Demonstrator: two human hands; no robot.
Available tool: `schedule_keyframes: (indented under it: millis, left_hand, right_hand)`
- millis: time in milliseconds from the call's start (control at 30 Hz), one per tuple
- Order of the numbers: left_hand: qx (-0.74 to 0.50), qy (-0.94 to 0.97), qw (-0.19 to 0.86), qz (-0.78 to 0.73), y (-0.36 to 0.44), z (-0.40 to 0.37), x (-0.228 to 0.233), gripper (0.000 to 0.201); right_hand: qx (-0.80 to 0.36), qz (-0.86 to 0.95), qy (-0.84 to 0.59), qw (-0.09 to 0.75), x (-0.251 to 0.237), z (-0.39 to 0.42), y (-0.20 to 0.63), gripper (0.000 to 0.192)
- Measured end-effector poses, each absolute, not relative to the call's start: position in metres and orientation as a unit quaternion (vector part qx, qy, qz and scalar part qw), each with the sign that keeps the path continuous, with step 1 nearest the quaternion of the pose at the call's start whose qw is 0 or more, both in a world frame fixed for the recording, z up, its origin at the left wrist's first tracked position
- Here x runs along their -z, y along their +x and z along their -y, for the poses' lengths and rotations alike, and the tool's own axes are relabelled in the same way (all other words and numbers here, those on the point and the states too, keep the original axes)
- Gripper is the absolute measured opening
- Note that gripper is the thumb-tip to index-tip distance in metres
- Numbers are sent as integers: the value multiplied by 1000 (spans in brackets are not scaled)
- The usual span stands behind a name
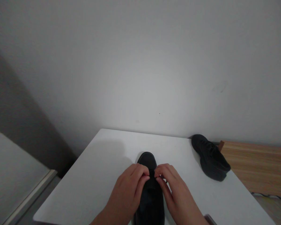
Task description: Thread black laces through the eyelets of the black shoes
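A black shoe (148, 162) lies on the white table (100, 168), toe pointing away from me. My left hand (128, 193) and my right hand (175, 193) meet over its lacing area, fingertips pinched together on what looks like the black laces. The hands hide most of the shoe's upper and the laces themselves. A second black shoe (210, 157) rests at the table's far right edge, apart from both hands.
A plain light wall rises right behind the table. A wooden surface (257, 165) adjoins the table on the right. The table's left edge drops off to the floor, where a pale panel (11, 184) stands.
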State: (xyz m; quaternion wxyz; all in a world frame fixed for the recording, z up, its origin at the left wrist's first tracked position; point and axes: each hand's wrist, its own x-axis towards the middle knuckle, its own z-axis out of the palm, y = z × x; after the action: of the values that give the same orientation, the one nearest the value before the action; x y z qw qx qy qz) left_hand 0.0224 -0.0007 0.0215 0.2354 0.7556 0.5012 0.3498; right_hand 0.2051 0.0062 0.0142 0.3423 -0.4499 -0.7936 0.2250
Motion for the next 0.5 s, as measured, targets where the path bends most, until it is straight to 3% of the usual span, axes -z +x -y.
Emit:
schedule_keyframes:
  millis: [300, 400, 500]
  left_hand:
    - [-661, 521, 316, -438, -5, 6, -48, 4]
    - [-622, 536, 314, -477, -15, -1, -40, 10]
    - [-454, 624, 294, -563, -20, -6, -29, 16]
  right_hand:
    - [-401, 543, -391, 625, -45, -9, 233, 12]
    - [-409, 488, -400, 660, -32, -18, 244, 14]
    - [-377, 537, -452, 604, -12, -24, 253, 18]
